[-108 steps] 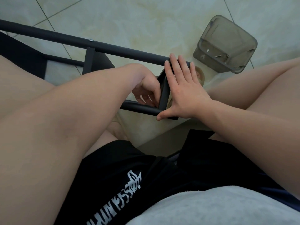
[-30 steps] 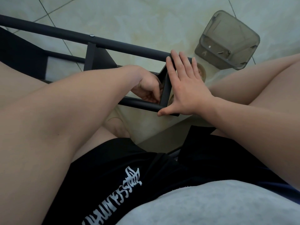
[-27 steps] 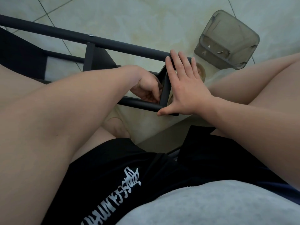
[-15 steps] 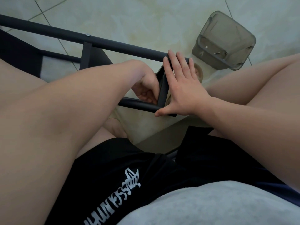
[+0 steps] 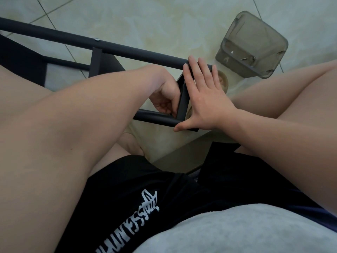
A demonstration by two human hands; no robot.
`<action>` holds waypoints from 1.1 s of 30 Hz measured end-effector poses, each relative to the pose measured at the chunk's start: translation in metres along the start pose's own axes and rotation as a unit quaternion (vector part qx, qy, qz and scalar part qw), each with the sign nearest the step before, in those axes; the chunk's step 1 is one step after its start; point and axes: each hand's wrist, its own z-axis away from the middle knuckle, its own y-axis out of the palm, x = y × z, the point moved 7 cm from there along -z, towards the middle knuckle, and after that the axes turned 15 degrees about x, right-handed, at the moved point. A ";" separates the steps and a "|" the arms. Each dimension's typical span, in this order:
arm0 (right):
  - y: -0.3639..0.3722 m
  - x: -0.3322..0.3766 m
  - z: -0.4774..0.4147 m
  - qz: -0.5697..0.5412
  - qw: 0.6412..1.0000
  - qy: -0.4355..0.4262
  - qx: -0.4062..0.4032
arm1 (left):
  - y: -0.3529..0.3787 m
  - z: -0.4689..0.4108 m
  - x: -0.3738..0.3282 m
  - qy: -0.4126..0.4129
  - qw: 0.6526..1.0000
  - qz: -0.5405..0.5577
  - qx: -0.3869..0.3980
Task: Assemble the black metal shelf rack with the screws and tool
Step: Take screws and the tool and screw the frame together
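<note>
The black metal shelf rack lies on its side on the tiled floor between my legs. My left hand reaches inside the frame. Its fingers are curled and pinched on a small dark piece, seemingly the tool, at the inner corner where the end crossbar meets the lower tube; most of that piece is hidden. My right hand lies flat and spread against the outer face of the end crossbar, thumb at the lower tube's end. A silver screw head sits in the upper tube.
A grey translucent plastic container stands on the floor to the far right with a few loose screws inside. A second crossbar and a black shelf panel are at the left. My bare legs flank the rack.
Both hands stay at the same corner of the rack. My left hand's fingers shift slightly at the joint, and the view drifts a little.
</note>
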 end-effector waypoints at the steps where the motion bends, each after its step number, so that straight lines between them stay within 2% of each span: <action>1: 0.000 0.000 0.000 0.000 1.000 0.000 0.001 | 0.001 -0.001 0.000 0.010 1.000 0.009 -0.001; 6: 0.000 0.000 0.000 0.003 1.000 0.002 0.001 | 0.001 -0.005 0.006 0.060 0.996 0.061 -0.005; 16: 0.001 -0.001 0.000 0.007 1.000 0.001 -0.002 | 0.009 -0.008 0.012 0.124 0.985 0.112 0.041; 19: 0.000 -0.001 0.000 0.007 1.000 0.001 0.001 | 0.007 -0.005 0.011 0.110 0.989 0.092 0.029; 26: -0.001 0.000 0.000 0.004 1.000 0.002 0.004 | 0.001 -0.002 0.010 0.014 0.999 0.035 -0.016; 33: 0.001 0.000 0.000 0.005 1.000 0.001 0.001 | 0.002 -0.001 0.005 0.006 0.999 0.042 -0.023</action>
